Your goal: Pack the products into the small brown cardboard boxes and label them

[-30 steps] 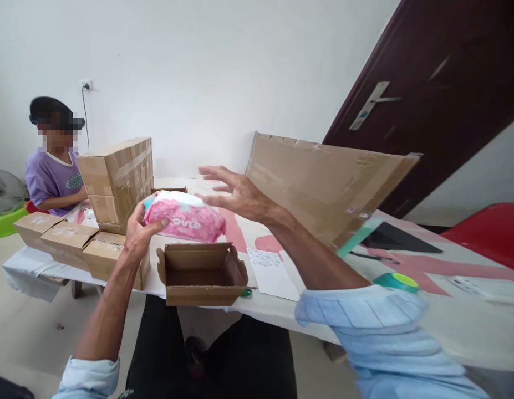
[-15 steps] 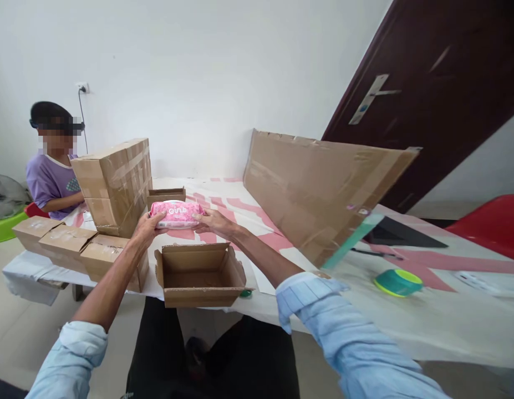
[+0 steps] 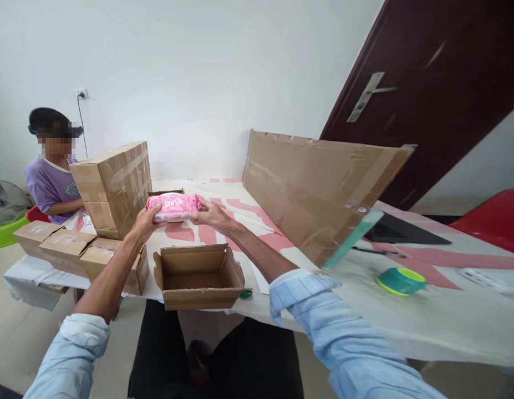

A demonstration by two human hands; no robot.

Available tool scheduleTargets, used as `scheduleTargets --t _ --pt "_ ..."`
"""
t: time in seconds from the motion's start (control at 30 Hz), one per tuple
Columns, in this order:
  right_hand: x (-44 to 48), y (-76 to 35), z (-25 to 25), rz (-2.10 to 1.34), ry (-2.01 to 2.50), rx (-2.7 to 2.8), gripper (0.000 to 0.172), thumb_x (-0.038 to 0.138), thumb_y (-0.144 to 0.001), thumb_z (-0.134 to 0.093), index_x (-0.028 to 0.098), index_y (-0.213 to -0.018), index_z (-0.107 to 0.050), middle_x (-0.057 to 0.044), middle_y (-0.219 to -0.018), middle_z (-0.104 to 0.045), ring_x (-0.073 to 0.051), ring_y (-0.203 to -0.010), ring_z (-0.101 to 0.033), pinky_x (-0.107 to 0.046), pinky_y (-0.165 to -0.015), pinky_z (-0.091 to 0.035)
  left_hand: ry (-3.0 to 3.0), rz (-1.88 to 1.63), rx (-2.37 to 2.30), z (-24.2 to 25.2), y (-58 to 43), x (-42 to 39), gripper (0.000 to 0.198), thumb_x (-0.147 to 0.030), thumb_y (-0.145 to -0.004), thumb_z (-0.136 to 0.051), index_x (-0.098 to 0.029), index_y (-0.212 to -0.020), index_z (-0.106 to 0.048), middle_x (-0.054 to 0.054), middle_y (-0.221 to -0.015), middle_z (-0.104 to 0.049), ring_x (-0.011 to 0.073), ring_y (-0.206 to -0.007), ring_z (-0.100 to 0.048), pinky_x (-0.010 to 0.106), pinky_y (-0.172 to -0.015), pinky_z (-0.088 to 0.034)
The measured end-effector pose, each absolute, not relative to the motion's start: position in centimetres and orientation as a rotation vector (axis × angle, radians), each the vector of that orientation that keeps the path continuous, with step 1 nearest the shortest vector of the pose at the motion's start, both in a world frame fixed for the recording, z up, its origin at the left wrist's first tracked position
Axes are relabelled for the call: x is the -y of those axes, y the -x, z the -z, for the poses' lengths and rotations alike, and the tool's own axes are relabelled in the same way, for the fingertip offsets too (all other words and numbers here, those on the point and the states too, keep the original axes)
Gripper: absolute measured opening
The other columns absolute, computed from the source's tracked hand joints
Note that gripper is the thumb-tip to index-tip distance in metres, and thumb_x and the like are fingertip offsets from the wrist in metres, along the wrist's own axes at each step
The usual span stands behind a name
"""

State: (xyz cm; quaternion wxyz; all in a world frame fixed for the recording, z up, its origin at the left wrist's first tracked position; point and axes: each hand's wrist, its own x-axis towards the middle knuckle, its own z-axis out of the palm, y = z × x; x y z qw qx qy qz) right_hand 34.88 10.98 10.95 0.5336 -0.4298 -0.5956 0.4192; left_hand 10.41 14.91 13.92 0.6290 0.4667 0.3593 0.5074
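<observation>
We hold a pink soft plastic pack with white lettering (image 3: 173,206) up in the air between both hands, level and lengthwise. Our left hand (image 3: 146,220) grips its left end, the fingers (image 3: 154,210) curled shut round the edge. Our right hand (image 3: 210,215) grips the right end, its fingers closed on the pack in the same way. The pack hangs above the counter (image 3: 427,327), beyond and higher than a small open brown cardboard box (image 3: 198,277), which sits empty at the near edge with its flaps up.

To the left of the pack stands a large taped brown cardboard carton (image 3: 115,185). Below the carton, a row of small closed cardboard boxes (image 3: 57,244) lies along the counter's left end. A long flat sheet of brown cardboard (image 3: 319,188) leans tilted on the right, well apart from our hands. Near its lower corner a round teal and yellow-green roll (image 3: 401,280) rests on the counter.

Behind the carton, another person in a purple shirt (image 3: 49,185) sits at the far left end. A dark brown door (image 3: 439,83) fills the upper right.
</observation>
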Motion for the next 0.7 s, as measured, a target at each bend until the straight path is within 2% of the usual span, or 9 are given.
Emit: scheduleTargets --t 0.07,0.17,0.23,0.3,0.47,0.57,0.63,0.7 --pt "-10.4 -35.0 -12.8 -0.875 0.972 1.447 0.078 0.053 -0.067 -0.098 0.022 -0.133 -0.069 -0.009 -0.123 -0.075 -0.025 -0.102 -0.074 -0.040 -0.088 -0.068 -1.127 -1.201 -0.706 -15.6 -10.3 -14.5 0.041 -0.034 -0.077 -0.097 -0.015 -0.104 -0.073 0.010 -0.092 -0.081 0.0260 -0.091 -0.080 0.035 -0.079 -0.069" --pt "-9.2 -35.3 -15.6 -0.677 0.885 1.510 0.101 0.053 -0.068 -0.098 0.028 -0.155 -0.054 -0.011 -0.150 -0.063 -0.028 -0.118 -0.071 -0.043 -0.096 -0.067 -1.275 -1.261 -0.437 -18.1 -10.1 -13.8 0.051 -0.039 -0.074 -0.098 -0.017 -0.112 -0.073 0.011 -0.106 -0.083 0.0316 -0.113 -0.079 0.040 -0.093 -0.068" --pt "-8.5 -35.5 -17.0 -0.553 0.852 1.562 0.113 0.050 -0.066 -0.101 0.029 -0.162 -0.046 -0.011 -0.158 -0.056 -0.030 -0.128 -0.067 -0.044 -0.105 -0.063 -1.351 -1.280 -0.322 -19.3 -10.0 -13.4 0.057 -0.041 -0.073 -0.099 -0.017 -0.117 -0.072 0.011 -0.113 -0.082 0.0327 -0.121 -0.076 0.041 -0.099 -0.066" --pt "-8.2 -35.7 -17.4 -0.500 0.839 1.619 0.118 0.049 -0.064 -0.102 0.028 -0.164 -0.044 -0.011 -0.157 -0.056 -0.032 -0.136 -0.062 -0.045 -0.111 -0.059 -1.392 -1.263 -0.297 -19.7 -10.0 -13.4 0.058 -0.041 -0.073 -0.099 -0.017 -0.119 -0.071 0.011 -0.115 -0.081 0.0325 -0.121 -0.076 0.043 -0.101 -0.065" --pt "-10.0 -36.2 -13.2 -0.682 0.933 1.657 0.103 0.051 -0.067 -0.099 0.020 -0.153 -0.053 -0.013 -0.139 -0.066 -0.032 -0.129 -0.065 -0.046 -0.108 -0.059 -1.515 -1.108 -0.652 -17.9 -9.7 -14.0 0.063 -0.039 -0.066 -0.100 -0.015 -0.118 -0.074 0.014 -0.113 -0.079 0.0349 -0.116 -0.075 0.047 -0.100 -0.064" --pt "-11.8 -36.5 -8.2 -0.752 1.085 1.603 0.094 0.047 -0.065 -0.097 0.019 -0.146 -0.057 -0.014 -0.135 -0.067 -0.031 -0.122 -0.067 -0.044 -0.101 -0.061 -1.723 -1.222 -0.963 -16.3 -7.6 -12.1 0.061 -0.038 -0.063 -0.100 -0.017 -0.117 -0.078 0.014 -0.124 -0.077 0.0353 -0.125 -0.070 0.045 -0.104 -0.062" --pt "-13.2 -36.6 -4.9 -0.736 1.187 1.599 0.087 0.044 -0.064 -0.096 0.018 -0.139 -0.061 -0.014 -0.134 -0.067 -0.031 -0.119 -0.067 -0.042 -0.098 -0.061 -1.842 -1.227 -0.952 -15.2 -5.3 -9.2 0.057 -0.045 -0.075 -0.093 -0.021 -0.124 -0.078 0.013 -0.128 -0.077 0.0345 -0.125 -0.070 0.044 -0.102 -0.062" --pt "-14.7 -36.6 -2.3 -0.697 1.278 1.590 0.079 0.042 -0.062 -0.094 0.019 -0.132 -0.064 -0.013 -0.134 -0.065 -0.028 -0.112 -0.067 -0.040 -0.092 -0.061 -1.898 -1.057 -0.871 -13.9 -3.0 -5.2 0.048 -0.046 -0.081 -0.089 -0.025 -0.124 -0.080 0.013 -0.128 -0.078 0.0326 -0.111 -0.075 0.043 -0.091 -0.066"
